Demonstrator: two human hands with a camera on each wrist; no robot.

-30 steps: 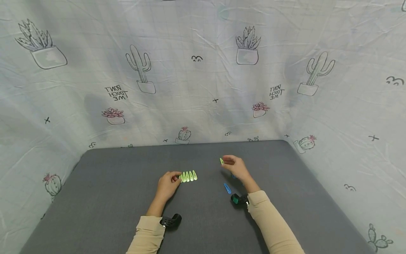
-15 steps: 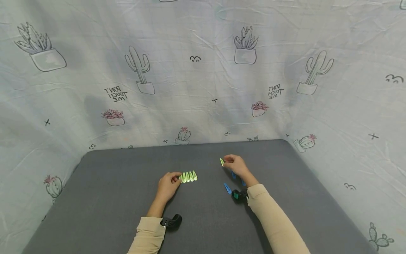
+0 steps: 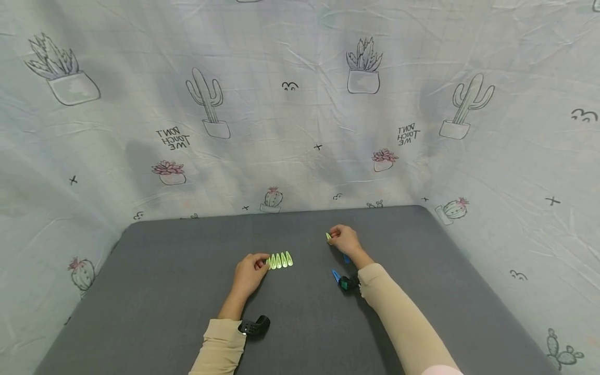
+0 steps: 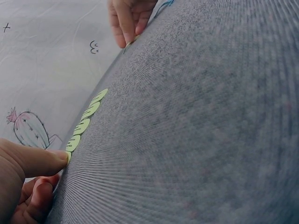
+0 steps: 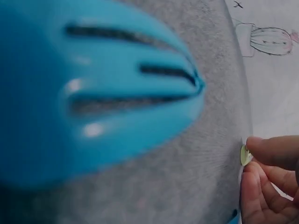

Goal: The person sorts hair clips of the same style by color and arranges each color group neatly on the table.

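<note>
A blue hair clip (image 5: 105, 74), close to the right wrist camera, has a smooth, glossy coat with bright white highlights; whether metal or plastic lies beneath cannot be told. The row of yellow-green hair clips (image 4: 83, 128) looks smooth and evenly coated, with a softer sheen. Under them, the grey table covering (image 3: 300, 323) is matt cloth, finely ribbed and flecked up close. The pale backdrop (image 3: 262, 120) is thin, creased printed cloth with a faint shine along its folds. Beige sleeves (image 3: 408, 323) are matt, softly wrinkled fabric; the black wrist device (image 3: 254, 326) resembles smooth plastic.
</note>
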